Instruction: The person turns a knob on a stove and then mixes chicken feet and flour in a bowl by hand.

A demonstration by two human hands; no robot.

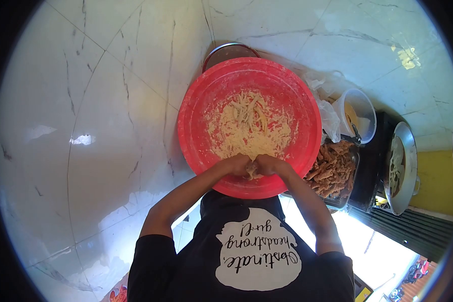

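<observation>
Our left hand (240,164) and right hand (269,164) press together, clamped on a floured piece (252,173), its visible end towards our shirt (186,272), inside 1 red basin (196,121). Beyond, floured strips (249,111) in flour (226,136) point mostly away. Rightward: 1 tray (342,204) of brown pieces (332,171), 1 clear tub (365,105), 1 metal pan (409,166).

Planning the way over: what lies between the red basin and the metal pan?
In the head view, a tray of brown pieces lies nearer the red basin, then a black surface nearer the metal pan.
</observation>
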